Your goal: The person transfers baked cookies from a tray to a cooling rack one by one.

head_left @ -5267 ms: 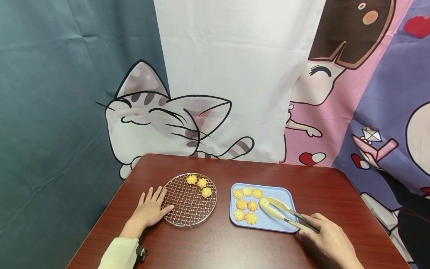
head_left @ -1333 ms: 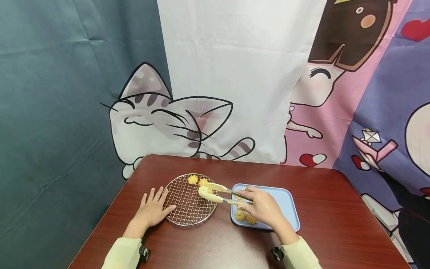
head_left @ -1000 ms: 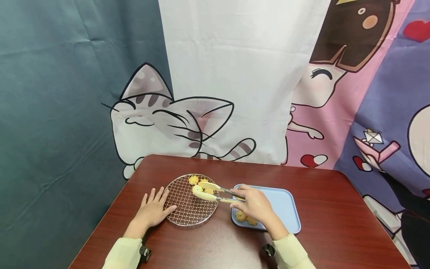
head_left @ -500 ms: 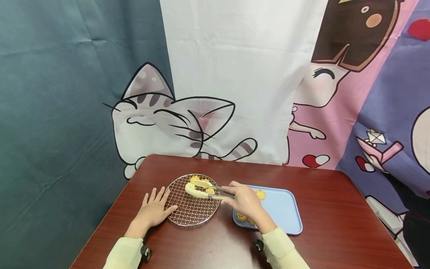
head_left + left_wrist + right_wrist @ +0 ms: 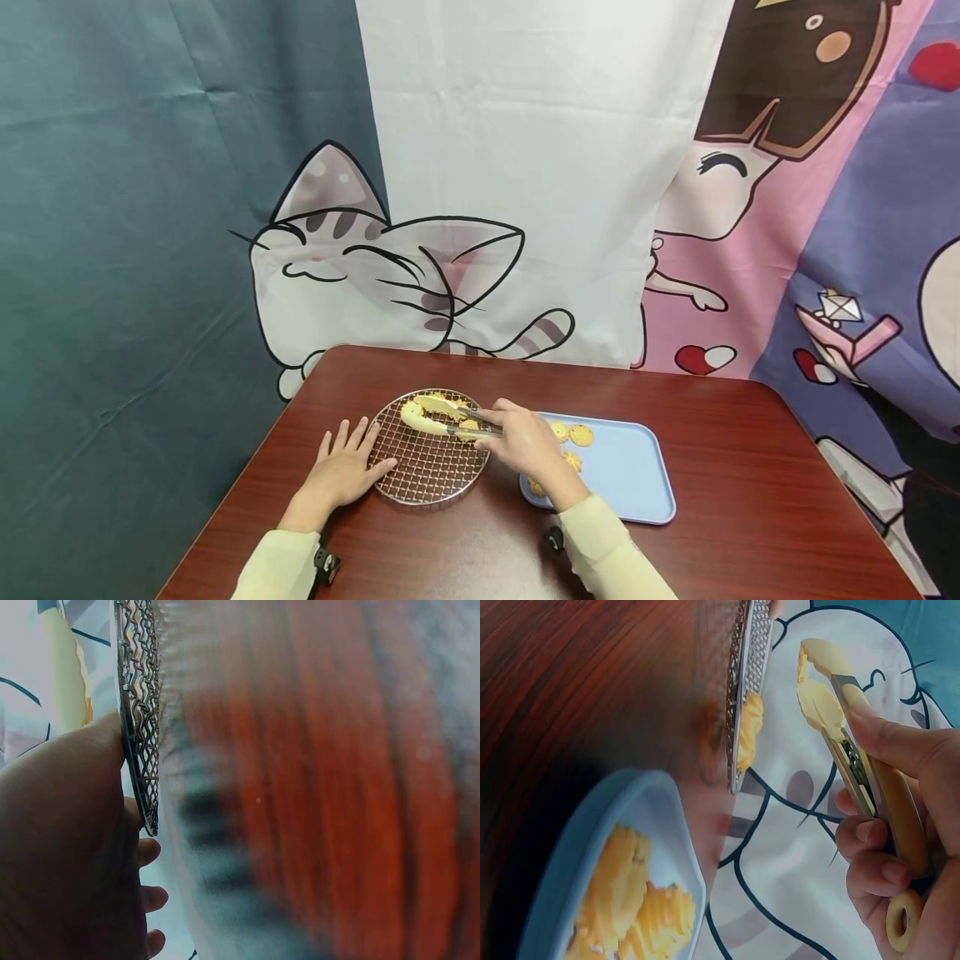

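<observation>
My right hand [image 5: 528,446] grips a pair of tongs [image 5: 468,423] with pale yellow tips over the round wire rack [image 5: 427,467]. In the right wrist view, a piped butter cookie [image 5: 802,664] sits between the tips of the tongs, raised above the mesh. Other cookies lie at the rack's far right, including one cookie [image 5: 468,428] partly covered by the tongs. My left hand [image 5: 339,468] rests with spread fingers at the rack's left rim, thumb across the mesh. It holds nothing.
Right of the rack stands a blue tray [image 5: 630,475] with several cookies at its left side, such as a round cookie [image 5: 581,435]; my right forearm hides part of it. The brown table [image 5: 750,467] meets a printed curtain [image 5: 525,150] behind.
Over five seconds, the tongs went from the tray to the rack with a cookie. Lately my right hand has moved further left across the rack. My left hand has stayed in place.
</observation>
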### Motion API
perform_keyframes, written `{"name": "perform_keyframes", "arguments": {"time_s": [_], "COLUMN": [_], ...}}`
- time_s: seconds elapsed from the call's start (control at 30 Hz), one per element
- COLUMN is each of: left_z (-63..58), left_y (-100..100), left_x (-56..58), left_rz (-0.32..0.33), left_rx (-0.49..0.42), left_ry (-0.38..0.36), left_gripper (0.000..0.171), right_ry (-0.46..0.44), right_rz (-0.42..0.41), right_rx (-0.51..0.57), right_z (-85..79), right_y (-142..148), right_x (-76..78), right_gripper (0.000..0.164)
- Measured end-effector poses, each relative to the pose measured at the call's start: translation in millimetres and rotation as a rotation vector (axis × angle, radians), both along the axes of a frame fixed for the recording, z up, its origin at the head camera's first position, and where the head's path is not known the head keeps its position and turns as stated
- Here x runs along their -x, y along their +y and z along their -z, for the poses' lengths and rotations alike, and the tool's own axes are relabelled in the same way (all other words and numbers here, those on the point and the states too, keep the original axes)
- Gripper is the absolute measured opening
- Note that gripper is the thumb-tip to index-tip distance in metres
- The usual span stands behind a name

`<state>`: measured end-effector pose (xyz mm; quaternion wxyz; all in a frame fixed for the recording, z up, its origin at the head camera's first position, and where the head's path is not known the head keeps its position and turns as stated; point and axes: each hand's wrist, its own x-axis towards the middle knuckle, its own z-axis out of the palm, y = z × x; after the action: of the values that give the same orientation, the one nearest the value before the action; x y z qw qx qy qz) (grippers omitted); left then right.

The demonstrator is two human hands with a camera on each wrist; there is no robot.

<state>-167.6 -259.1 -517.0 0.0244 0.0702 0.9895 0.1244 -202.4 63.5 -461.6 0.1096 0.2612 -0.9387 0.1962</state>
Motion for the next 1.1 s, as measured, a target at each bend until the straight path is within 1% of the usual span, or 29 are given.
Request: {"name": "perform_keyframes", "arguments": {"time_s": [0.2,0.37,0.57,0.77,1.1], "left_z": [-0.4,-2.0,-2.7,-1.5,-3.8], "left_y": [0.3,-0.2,-0.1,-0.8,0.5], "left_x": [-0.3,-1.7,-2.7,-1.5,-3.1], "left_rz": [-0.003,-0.008,-0.002,-0.001,-0.001], "left_rx": [0.002,0.0,0.009,0.004,0.0], "left_ry": [-0.008,-0.009,0.001,0.006,-0.003], "left_gripper": [0.081,0.08,0.078,0.079,0.08], "right_ry": [-0.049,-0.084,-0.062,-0.043,-0.019], "right_rz": [0.024,0.049,0.055,0.071,0.071], "right_rx": [0.001,0.008,-0.027,-0.081,-0.1], "right_z": [1.6,5.2,11.4,13.0,15.6], "right_y": [-11.5,-19.2,-25.7,-32.7,-38.3], "right_x": [3.8,7.5,12.1,13.7,15.7], "right_gripper": [0.049,0.051,0.051,0.051,0.053]}}
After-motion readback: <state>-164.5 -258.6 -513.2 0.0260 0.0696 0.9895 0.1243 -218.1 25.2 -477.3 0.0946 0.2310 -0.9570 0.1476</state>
